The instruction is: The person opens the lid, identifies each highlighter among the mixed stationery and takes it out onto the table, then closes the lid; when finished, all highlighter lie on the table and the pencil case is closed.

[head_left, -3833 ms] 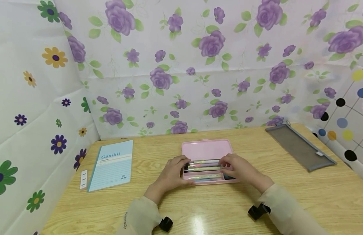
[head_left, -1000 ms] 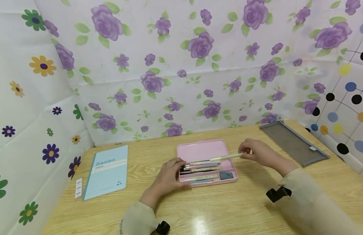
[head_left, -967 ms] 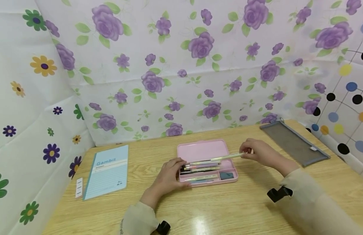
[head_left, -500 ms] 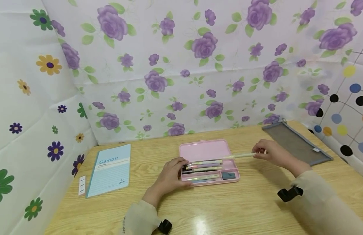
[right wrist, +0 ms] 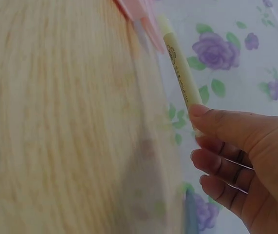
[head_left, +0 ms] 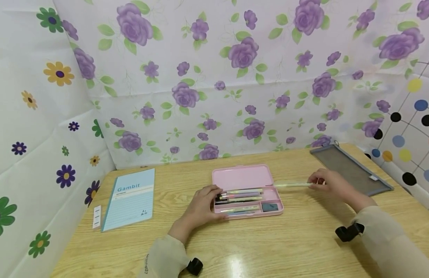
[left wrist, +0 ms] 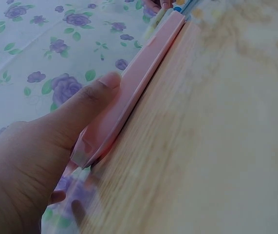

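A pink pencil case lies with its lid folded back on the wooden table. Several pens fill its long compartment, more lie in the front one, and a dark grey-blue block sits at front right. My left hand grips the case's left end, thumb against the front wall in the left wrist view. Off the case's right side, my right hand pinches a pale yellow pen by one end between thumb and fingers. The pen is level, its far tip close to the case's right edge.
A blue Gambit notebook lies at the left, with a small white strip beside it. Toward the back right is a grey mesh zip pouch. Flowered cloth hangs behind the table.
My right hand, earlier at the case's right end, has lifted the pale yellow pen out and carried it rightward and lower. My left hand keeps its grip on the case.
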Demonstrator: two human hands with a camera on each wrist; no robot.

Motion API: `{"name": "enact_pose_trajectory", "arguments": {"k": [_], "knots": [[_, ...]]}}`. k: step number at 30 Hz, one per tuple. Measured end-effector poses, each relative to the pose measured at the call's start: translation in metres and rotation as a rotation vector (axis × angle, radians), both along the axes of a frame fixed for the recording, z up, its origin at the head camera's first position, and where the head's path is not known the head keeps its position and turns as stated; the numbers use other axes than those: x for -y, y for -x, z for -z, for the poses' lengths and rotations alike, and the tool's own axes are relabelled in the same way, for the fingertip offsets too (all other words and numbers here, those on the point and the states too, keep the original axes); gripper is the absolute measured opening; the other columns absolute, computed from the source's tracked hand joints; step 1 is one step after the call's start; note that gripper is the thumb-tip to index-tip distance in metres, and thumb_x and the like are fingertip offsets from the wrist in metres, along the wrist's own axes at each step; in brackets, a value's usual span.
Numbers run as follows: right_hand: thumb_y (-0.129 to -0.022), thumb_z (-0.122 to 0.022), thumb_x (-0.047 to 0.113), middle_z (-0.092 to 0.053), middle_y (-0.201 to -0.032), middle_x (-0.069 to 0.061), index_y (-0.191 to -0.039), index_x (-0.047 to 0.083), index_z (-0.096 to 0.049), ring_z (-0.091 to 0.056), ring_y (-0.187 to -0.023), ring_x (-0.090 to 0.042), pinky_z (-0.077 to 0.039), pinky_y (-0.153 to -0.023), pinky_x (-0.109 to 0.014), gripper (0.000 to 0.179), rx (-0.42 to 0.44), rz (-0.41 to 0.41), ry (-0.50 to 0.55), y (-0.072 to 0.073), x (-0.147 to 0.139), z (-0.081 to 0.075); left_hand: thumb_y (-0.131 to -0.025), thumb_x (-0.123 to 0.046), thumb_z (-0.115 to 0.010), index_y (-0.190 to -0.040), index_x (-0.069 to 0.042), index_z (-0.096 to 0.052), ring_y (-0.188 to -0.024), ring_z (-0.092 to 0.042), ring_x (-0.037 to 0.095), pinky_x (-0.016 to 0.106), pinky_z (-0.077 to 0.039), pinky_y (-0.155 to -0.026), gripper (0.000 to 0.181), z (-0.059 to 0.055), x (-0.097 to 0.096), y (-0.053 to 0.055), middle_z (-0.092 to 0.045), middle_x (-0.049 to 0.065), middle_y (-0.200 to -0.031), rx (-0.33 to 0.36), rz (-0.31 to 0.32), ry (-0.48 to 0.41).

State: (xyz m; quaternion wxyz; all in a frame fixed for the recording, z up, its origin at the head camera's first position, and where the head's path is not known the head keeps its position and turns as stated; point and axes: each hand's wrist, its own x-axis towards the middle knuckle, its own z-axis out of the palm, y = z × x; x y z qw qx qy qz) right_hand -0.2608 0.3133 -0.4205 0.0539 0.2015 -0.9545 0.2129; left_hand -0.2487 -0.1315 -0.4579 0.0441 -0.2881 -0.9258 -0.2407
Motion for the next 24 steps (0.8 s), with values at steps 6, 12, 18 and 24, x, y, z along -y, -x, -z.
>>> {"name": "enact_pose_trajectory", "arguments": {"k": [6,12,18,24], "knots": [[-0.087,-0.070,0.014,-0.060,-0.083,0.004,-0.094,0.012,-0.070,-0.049,-0.071,-0.001,-0.044,-0.059,-0.022,0.007,0.041,0.029,0.024,0.002,-0.008,0.010,-0.072,-0.058,-0.076,-0.141,-0.014,-0.049,-0.135,-0.042,0.030,0.052,-0.035,-0.112,0.086,0.001,-0.001,0.002,-0.046,0.008,-0.145,-0.009,0.001,0.015],[-0.086,-0.072,0.017,-0.060,-0.080,0.004,-0.090,0.014,-0.070,-0.048,-0.068,0.001,-0.043,-0.057,-0.021,0.005,0.056,0.019,0.054,0.005,-0.014,0.021,-0.072,-0.059,-0.076,-0.141,-0.015,-0.049,-0.136,-0.042,0.029,0.051,-0.034,-0.113,0.086,0.001,-0.001,0.002,-0.046,0.008,-0.146,0.001,-0.003,0.026],[-0.085,-0.072,0.018,-0.060,-0.079,0.005,-0.089,0.015,-0.070,-0.047,-0.068,0.001,-0.042,-0.058,-0.021,0.005,0.074,0.023,0.053,0.010,-0.016,0.026,-0.072,-0.058,-0.076,-0.141,-0.015,-0.049,-0.136,-0.041,0.030,0.051,-0.034,-0.113,0.086,0.000,-0.001,0.001,-0.045,0.008,-0.146,0.005,-0.005,0.022],[-0.085,-0.072,0.015,-0.060,-0.079,0.005,-0.088,0.015,-0.070,-0.047,-0.068,0.002,-0.043,-0.059,-0.021,0.004,0.090,0.020,0.037,0.012,-0.016,0.027,-0.072,-0.059,-0.076,-0.141,-0.015,-0.049,-0.137,-0.041,0.029,0.051,-0.034,-0.113,0.087,0.001,0.000,0.002,-0.045,0.007,-0.147,0.006,-0.011,0.021]]}}
